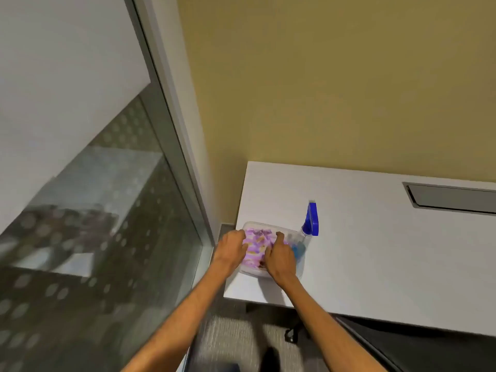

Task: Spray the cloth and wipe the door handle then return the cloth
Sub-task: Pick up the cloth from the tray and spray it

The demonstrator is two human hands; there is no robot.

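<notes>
Your clear plastic tub [248,270] sits right at the near left corner of the white tabletop [375,264] — its left wall is just beside the tabletop's left edge, and a glass partition [107,210] in a grey frame stands close beyond that, so there is little room on that side. To the right the tabletop runs bare and wide, with a grey recessed slot [451,197] well apart near the back, against a yellow wall [322,76].

Both your hands are in the tub on the cloth [256,244], a soft, crumpled piece with a purple and pale pattern. Your left hand [231,247] lies over its left side with the fingers curled down onto the fabric; your right hand [279,257] covers its right side, fingers bent into the folds. Whether either hand is really pinching the cloth, you cannot tell from here — the fingertips are hidden.

The spray bottle [308,226], with a blue trigger head and a clear body, stands at the tub's far right corner, touching or just beside it. Below the tabletop's near edge lies grey carpet [228,339]
</notes>
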